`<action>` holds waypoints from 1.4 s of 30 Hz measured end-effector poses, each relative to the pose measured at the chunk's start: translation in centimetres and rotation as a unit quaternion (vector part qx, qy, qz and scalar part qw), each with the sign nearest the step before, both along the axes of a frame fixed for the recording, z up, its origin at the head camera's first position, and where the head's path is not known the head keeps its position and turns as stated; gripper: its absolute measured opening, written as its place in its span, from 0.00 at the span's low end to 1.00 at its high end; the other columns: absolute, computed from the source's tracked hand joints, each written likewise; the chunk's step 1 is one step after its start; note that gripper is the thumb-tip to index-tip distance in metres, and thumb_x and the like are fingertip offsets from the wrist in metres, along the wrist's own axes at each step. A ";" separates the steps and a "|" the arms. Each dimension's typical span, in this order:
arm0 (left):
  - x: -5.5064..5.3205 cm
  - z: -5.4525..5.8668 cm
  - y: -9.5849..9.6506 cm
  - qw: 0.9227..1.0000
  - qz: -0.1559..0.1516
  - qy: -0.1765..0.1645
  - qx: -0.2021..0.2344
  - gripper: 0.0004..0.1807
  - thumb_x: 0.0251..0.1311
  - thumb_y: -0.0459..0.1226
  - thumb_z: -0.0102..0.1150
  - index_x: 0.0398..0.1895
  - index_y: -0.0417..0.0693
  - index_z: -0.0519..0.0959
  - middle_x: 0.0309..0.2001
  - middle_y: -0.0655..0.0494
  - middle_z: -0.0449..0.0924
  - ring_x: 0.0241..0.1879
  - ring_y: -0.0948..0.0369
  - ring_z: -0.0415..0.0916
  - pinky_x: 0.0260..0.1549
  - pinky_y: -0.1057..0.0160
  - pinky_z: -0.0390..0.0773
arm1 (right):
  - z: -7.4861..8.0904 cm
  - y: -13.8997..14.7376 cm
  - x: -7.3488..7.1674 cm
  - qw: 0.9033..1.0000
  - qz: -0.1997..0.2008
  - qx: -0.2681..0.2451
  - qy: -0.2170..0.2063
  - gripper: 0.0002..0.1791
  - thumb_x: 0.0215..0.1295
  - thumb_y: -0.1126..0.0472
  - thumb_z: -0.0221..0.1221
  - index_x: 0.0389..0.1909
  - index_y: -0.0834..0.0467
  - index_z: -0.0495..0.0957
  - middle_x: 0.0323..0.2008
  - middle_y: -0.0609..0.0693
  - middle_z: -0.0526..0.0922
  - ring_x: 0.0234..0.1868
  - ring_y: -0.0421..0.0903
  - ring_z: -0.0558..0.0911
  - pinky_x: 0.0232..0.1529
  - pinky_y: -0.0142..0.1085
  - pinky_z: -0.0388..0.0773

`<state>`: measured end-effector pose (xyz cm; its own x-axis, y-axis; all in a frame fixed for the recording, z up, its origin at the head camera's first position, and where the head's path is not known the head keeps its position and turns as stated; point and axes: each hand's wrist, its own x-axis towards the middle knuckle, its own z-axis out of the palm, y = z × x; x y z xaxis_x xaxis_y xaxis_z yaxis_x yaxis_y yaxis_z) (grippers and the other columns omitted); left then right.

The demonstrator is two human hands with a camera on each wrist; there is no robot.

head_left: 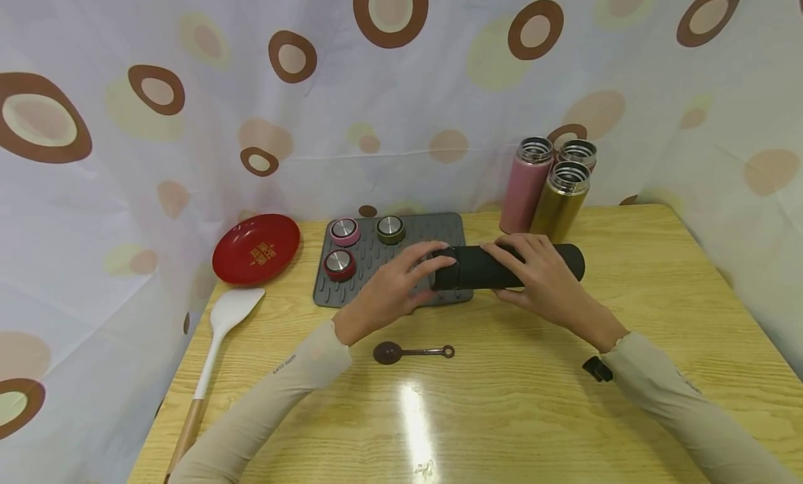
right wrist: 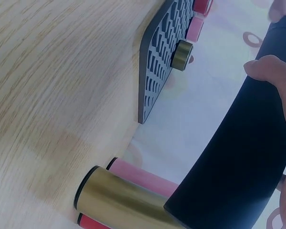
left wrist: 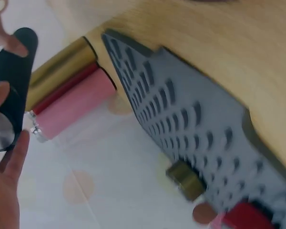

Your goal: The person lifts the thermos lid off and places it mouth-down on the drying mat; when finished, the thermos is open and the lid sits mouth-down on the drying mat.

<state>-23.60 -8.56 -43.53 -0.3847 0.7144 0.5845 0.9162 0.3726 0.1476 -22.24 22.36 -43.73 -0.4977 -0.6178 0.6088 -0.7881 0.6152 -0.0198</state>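
Observation:
A black thermos flask (head_left: 478, 266) lies sideways in the air above the grey drying mat's right end. My right hand (head_left: 544, 278) grips its body, thumb and fingers around it. At the left end, my left hand (head_left: 395, 283) holds the black lid (head_left: 444, 278) between thumb and fingers; the lid sits on the flask. In the left wrist view the lid's metal top (left wrist: 0, 132) faces the camera. The right wrist view shows the flask's black body (right wrist: 238, 152) with my right thumb (right wrist: 267, 69) along it.
Pink (head_left: 525, 187) and gold (head_left: 560, 205) flasks stand lidless at the back right, with another behind them. Pink (head_left: 344, 231), olive (head_left: 390, 229) and red (head_left: 339, 264) lids lie on the grey mat (head_left: 429, 227). A red plate (head_left: 238, 254), white spatula (head_left: 216, 341) and brown spoon (head_left: 389, 353) lie around.

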 end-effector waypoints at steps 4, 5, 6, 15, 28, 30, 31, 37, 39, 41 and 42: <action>0.5 0.0 0.2 0.987 0.023 -0.153 0.049 0.38 0.63 0.42 0.75 0.74 0.46 0.69 0.59 0.49 0.80 0.49 0.59 0.83 0.49 0.62 0.85 | -0.2 -0.1 0.1 1.000 -0.001 0.003 -0.001 0.54 0.38 0.59 0.86 0.71 0.59 0.73 0.57 0.65 0.77 0.56 0.64 0.77 0.55 0.61 0.74; 0.6 0.0 0.2 0.978 0.032 -0.196 0.066 0.37 0.64 0.44 0.74 0.73 0.46 0.70 0.55 0.50 0.82 0.45 0.60 0.83 0.46 0.60 0.86 | -0.2 -0.1 0.1 1.000 -0.001 0.004 -0.002 0.54 0.38 0.59 0.87 0.71 0.59 0.73 0.57 0.65 0.77 0.56 0.64 0.77 0.55 0.61 0.74; 0.7 0.1 0.3 0.968 0.041 -0.235 0.081 0.36 0.65 0.45 0.74 0.73 0.46 0.70 0.50 0.51 0.83 0.41 0.61 0.83 0.43 0.58 0.86 | -0.2 -0.1 0.1 1.000 0.000 0.004 -0.003 0.54 0.38 0.59 0.87 0.72 0.59 0.73 0.57 0.65 0.77 0.55 0.64 0.77 0.55 0.61 0.74; 0.5 0.0 0.5 0.985 0.063 -0.160 0.030 0.50 0.60 0.48 0.77 0.81 0.56 0.58 0.76 0.48 0.63 0.61 0.53 0.77 0.56 0.56 0.83 | -0.2 0.0 0.0 1.000 -0.010 -0.004 -0.014 0.53 0.40 0.61 0.85 0.72 0.59 0.73 0.58 0.66 0.78 0.58 0.65 0.77 0.57 0.62 0.74; 0.1 0.0 -0.2 0.996 0.014 0.080 -0.036 0.39 0.59 0.31 0.77 0.71 0.53 0.69 0.74 0.45 0.67 0.73 0.50 0.68 0.60 0.60 0.81 | -0.1 -0.1 -0.1 1.000 -0.001 -0.005 -0.006 0.54 0.40 0.59 0.86 0.72 0.60 0.73 0.58 0.66 0.78 0.58 0.65 0.77 0.57 0.62 0.74; 0.2 0.0 -0.2 0.998 0.010 0.050 -0.024 0.40 0.58 0.32 0.78 0.72 0.52 0.69 0.74 0.45 0.67 0.71 0.50 0.70 0.60 0.61 0.81 | -0.1 -0.1 -0.1 1.000 0.000 -0.002 -0.009 0.54 0.40 0.60 0.86 0.72 0.60 0.73 0.58 0.66 0.78 0.58 0.65 0.77 0.56 0.62 0.74; 0.2 0.0 -0.2 0.999 0.009 0.028 -0.015 0.40 0.58 0.33 0.78 0.72 0.51 0.69 0.73 0.45 0.68 0.69 0.51 0.73 0.59 0.62 0.81 | -0.1 -0.1 0.0 1.000 0.001 0.001 -0.012 0.54 0.40 0.60 0.86 0.72 0.60 0.73 0.58 0.65 0.77 0.58 0.64 0.77 0.56 0.62 0.74; 0.7 0.4 0.1 0.975 0.022 -0.207 0.074 0.37 0.63 0.43 0.76 0.72 0.47 0.70 0.59 0.49 0.79 0.48 0.55 0.83 0.46 0.62 0.85 | -0.3 0.1 0.1 0.999 -0.003 0.012 -0.031 0.53 0.41 0.59 0.85 0.73 0.59 0.71 0.59 0.64 0.76 0.57 0.62 0.77 0.56 0.59 0.74; 0.8 0.5 0.2 0.956 0.039 -0.273 0.098 0.35 0.65 0.44 0.74 0.72 0.49 0.71 0.54 0.51 0.82 0.45 0.57 0.83 0.44 0.62 0.86 | -0.5 0.1 0.1 0.999 -0.007 0.011 -0.034 0.54 0.41 0.59 0.85 0.72 0.59 0.71 0.59 0.64 0.76 0.58 0.61 0.77 0.57 0.59 0.74; 0.9 0.6 0.3 0.942 0.055 -0.312 0.112 0.33 0.66 0.45 0.72 0.71 0.50 0.72 0.50 0.52 0.83 0.43 0.59 0.84 0.44 0.61 0.86 | -0.6 0.1 0.1 0.999 -0.011 0.008 -0.034 0.53 0.40 0.60 0.85 0.72 0.60 0.72 0.59 0.64 0.77 0.58 0.62 0.77 0.56 0.60 0.75; 0.9 0.6 0.4 0.937 0.060 -0.323 0.116 0.32 0.66 0.45 0.72 0.71 0.51 0.72 0.50 0.52 0.84 0.43 0.60 0.85 0.44 0.61 0.86 | -0.7 0.1 0.1 0.999 -0.013 0.005 -0.033 0.53 0.40 0.60 0.86 0.71 0.60 0.72 0.59 0.64 0.77 0.57 0.62 0.77 0.56 0.60 0.75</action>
